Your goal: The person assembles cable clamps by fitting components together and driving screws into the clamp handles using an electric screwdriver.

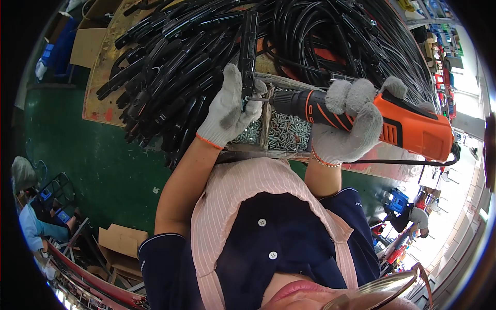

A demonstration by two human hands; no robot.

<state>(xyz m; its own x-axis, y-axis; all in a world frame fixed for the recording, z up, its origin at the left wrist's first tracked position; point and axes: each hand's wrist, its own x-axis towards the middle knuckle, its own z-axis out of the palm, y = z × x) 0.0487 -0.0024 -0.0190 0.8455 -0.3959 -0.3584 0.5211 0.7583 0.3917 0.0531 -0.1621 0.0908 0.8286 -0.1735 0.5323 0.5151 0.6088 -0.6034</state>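
My left hand (230,109), in a grey-white glove with an orange cuff, is closed round the lower end of a black plastic part (249,49) held upright over the table. In my right hand (351,121), also gloved, is an orange and black electric screwdriver (413,126) lying sideways. Its bit points left and reaches the black part beside my left fingers. Whether the bit sits on a screw is too small to tell. Below the tool, a divided box (266,124) holds many small silver screws (289,132).
Many black parts with cables (175,67) are heaped on the wooden table (95,98), with coiled black cable (289,41) behind. A cord trails from the tool at right. Cardboard boxes (121,243) stand at lower left. Other people (44,222) are far off at both sides.
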